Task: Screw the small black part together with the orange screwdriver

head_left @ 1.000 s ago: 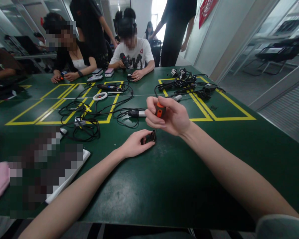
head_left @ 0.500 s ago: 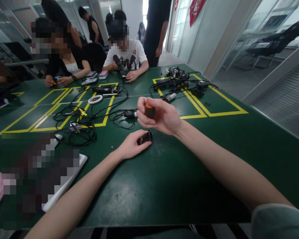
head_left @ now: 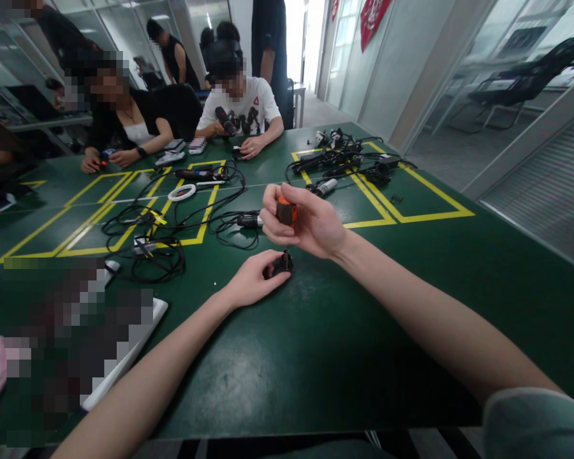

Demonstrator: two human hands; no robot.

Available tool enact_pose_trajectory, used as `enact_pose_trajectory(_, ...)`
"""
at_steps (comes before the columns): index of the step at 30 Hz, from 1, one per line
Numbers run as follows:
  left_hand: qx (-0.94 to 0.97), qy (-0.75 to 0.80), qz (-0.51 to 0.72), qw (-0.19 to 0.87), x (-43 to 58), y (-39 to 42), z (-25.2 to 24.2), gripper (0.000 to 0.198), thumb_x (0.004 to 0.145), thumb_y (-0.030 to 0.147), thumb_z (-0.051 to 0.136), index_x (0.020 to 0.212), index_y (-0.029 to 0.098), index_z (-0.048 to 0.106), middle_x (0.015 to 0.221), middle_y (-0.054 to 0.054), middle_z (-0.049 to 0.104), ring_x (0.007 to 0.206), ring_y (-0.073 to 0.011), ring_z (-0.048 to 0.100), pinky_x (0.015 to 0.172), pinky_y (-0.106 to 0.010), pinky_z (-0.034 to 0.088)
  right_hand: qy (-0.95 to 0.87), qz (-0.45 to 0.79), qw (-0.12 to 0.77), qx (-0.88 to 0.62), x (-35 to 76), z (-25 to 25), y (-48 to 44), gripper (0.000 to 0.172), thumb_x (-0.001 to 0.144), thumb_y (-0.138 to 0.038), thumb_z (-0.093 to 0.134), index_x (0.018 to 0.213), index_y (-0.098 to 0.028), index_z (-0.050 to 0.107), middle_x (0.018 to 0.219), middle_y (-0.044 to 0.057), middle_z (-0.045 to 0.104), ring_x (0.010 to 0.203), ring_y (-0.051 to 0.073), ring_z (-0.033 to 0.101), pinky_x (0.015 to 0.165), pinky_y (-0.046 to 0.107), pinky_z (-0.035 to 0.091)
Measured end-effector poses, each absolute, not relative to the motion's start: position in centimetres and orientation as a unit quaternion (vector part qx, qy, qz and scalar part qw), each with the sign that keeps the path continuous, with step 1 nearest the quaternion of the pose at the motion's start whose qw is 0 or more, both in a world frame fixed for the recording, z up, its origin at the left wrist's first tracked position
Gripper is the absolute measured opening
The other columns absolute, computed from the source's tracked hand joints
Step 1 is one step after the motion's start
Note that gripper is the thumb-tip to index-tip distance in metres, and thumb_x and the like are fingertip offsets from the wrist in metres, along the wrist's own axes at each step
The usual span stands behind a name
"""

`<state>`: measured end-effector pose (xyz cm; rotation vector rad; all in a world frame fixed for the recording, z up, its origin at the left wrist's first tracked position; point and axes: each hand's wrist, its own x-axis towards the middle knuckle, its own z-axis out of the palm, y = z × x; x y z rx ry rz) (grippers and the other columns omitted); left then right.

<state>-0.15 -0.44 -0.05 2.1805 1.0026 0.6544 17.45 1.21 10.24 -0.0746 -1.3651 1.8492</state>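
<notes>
My right hand [head_left: 310, 217] is wrapped round the orange and dark handle of a screwdriver [head_left: 287, 211], held upright above the table. Its thin shaft points down into a small black round part [head_left: 285, 262]. That part rests on the green tabletop [head_left: 344, 306], pinched between the thumb and fingers of my left hand [head_left: 256, 277]. Where the screwdriver's tip meets the black part is too small to make out.
Tangled black cables [head_left: 148, 245] lie to the left, near a white ring [head_left: 182, 192]. More cables and adapters [head_left: 335, 156] are heaped at the far right. Small screws or springs [head_left: 397, 199] lie beyond my right arm. Across the table a person [head_left: 242, 108] holds a black power tool.
The screwdriver handle has turned a little in my right hand, with more orange showing on its right side. My left hand and the black part stay in place.
</notes>
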Motion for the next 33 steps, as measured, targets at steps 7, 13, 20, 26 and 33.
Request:
enact_pose_trajectory(7,0.828,0.383,0.253,0.321,-0.11,-0.5,-0.02,0.023,0.097,0.037,0.068,0.108,0.017,0.071,0.081,0.0,0.062,0.071,-0.0158,0.055,0.07,-0.028,0.048,-0.556,0.745,0.364,-0.066,17.53,10.54,1.26,0.068,0.116,-0.037,0.018,0.065,-0.016,0.058,0.051,-0.005,0.032,0.042,0.008,0.029,0.043,0.018,0.024)
enact_pose_trajectory(13,0.827,0.382,0.252,0.326,-0.1,-0.5,-0.02,0.024,0.097,0.038,0.068,0.109,0.017,0.071,0.081,0.0,0.063,0.073,-0.0163,0.057,0.07,-0.028,0.049,-0.551,0.733,0.396,-0.05,17.65,10.19,0.96,0.045,0.113,-0.049,0.04,0.081,-0.02,0.053,0.051,-0.009,0.033,0.041,0.008,0.024,0.043,0.017,0.026)
enact_pose_trajectory(20,0.828,0.381,0.254,0.325,-0.06,-0.46,-0.05,0.025,0.096,0.037,0.069,0.11,0.016,0.071,0.082,0.0,0.064,0.073,-0.0163,0.057,0.07,-0.028,0.049,-0.562,0.738,0.363,-0.086,17.5,10.63,1.01,0.069,0.117,-0.04,0.022,0.062,-0.016,0.056,0.05,-0.004,0.037,0.043,0.008,0.035,0.045,0.018,0.031)
enact_pose_trajectory(26,0.824,0.387,0.25,0.331,-0.05,-0.56,0.06,0.026,0.096,0.039,0.068,0.11,0.017,0.071,0.081,0.0,0.063,0.073,-0.0166,0.056,0.07,-0.028,0.049,-0.547,0.737,0.392,-0.06,17.45,10.3,0.74,0.054,0.113,-0.055,0.037,0.077,-0.02,0.056,0.047,-0.01,0.028,0.039,0.008,0.021,0.043,0.018,0.024)
enact_pose_trajectory(33,0.822,0.39,0.249,0.333,-0.08,-0.56,0.11,0.027,0.096,0.038,0.068,0.112,0.016,0.072,0.086,-0.002,0.066,0.075,-0.0167,0.058,0.07,-0.028,0.049,-0.558,0.735,0.383,-0.048,17.41,10.34,1.01,0.062,0.116,-0.039,0.028,0.067,-0.017,0.057,0.052,-0.004,0.04,0.043,0.009,0.035,0.045,0.019,0.031)
